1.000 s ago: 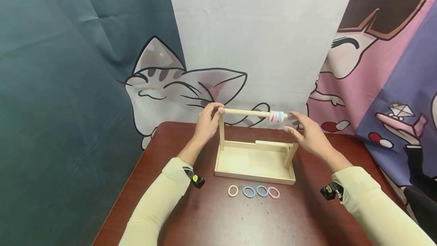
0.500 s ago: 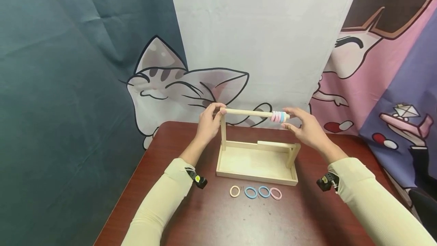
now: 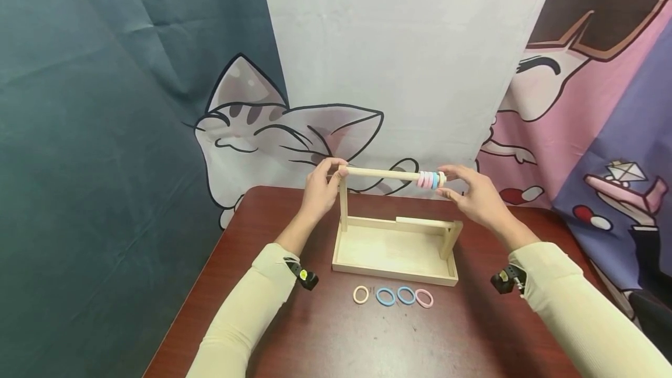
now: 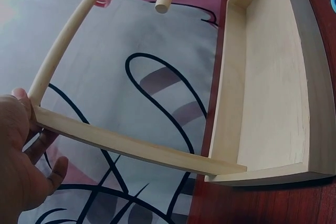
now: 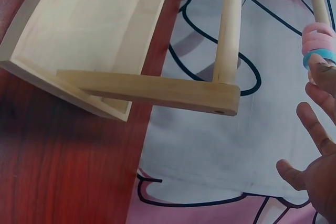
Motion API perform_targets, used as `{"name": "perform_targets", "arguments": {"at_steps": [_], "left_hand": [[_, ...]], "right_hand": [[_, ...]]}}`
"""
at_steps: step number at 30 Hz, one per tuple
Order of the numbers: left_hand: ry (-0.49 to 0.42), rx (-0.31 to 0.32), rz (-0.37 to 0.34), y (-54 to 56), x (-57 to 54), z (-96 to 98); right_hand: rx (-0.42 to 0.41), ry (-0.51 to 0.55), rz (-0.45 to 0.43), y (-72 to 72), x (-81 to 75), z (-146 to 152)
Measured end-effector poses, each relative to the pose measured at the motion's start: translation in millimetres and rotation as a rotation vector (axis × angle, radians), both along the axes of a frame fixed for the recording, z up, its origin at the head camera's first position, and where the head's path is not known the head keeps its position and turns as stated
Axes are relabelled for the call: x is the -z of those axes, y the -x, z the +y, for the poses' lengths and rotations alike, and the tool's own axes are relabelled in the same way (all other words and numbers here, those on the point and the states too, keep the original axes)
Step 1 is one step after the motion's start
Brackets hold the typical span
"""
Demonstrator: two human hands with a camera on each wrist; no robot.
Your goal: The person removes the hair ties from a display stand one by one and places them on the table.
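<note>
A wooden rack (image 3: 343, 206) with two upright posts stands on the table. My left hand (image 3: 322, 187) grips the top of its taller left post, where a long wooden rod (image 3: 380, 173) begins. Pink rings (image 3: 423, 179), a blue ring (image 3: 435, 180) and a cream ring (image 3: 442, 179) sit bunched near the rod's free right end. My right hand (image 3: 472, 196) pinches the cream ring there with thumb and fingers. In the right wrist view, the thumb overlaps the blue ring (image 5: 313, 56). A shorter rod (image 5: 228, 30) extends from the low right post (image 5: 173, 92).
In front of the rack's shallow tray (image 3: 394, 275) lie a loose cream ring (image 3: 354, 295), two blue rings (image 3: 379, 301) and a pink ring (image 3: 418, 301). The red-brown table (image 3: 336, 337) meets a printed cloth backdrop (image 3: 404, 45) behind the rack.
My right hand has come in from the right and closed on the cream ring at the rod's end. The left hand keeps its grip on the post.
</note>
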State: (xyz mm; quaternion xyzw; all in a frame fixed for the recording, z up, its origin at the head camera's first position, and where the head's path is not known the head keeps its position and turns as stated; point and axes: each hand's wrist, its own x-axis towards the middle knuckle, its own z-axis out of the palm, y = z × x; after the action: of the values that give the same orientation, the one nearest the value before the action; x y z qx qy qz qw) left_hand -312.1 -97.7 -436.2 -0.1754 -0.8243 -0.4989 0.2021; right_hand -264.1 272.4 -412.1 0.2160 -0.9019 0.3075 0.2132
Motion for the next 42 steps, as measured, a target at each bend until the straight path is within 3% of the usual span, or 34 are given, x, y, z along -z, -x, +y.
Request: {"name": "perform_targets", "arguments": {"at_steps": [7, 18, 30, 42], "left_hand": [[0.009, 0.003, -0.007, 0.8, -1.4, -0.6], [0.031, 0.005, 0.0, 3.8, -5.9, 0.1], [-0.005, -0.01, -0.002, -2.0, 0.6, 0.9], [-0.008, -0.015, 0.002, -3.1, 0.1, -0.1]], "right_hand": [[0.009, 0.005, 0.015, -2.6, -3.2, 6], [0.123, -0.041, 0.023, -14.1, -2.9, 25], [0.058, -0.138, -0.005, -41.0, 17.1, 41], [0.039, -0.218, 0.013, -65.1, 38.0, 48]]}}
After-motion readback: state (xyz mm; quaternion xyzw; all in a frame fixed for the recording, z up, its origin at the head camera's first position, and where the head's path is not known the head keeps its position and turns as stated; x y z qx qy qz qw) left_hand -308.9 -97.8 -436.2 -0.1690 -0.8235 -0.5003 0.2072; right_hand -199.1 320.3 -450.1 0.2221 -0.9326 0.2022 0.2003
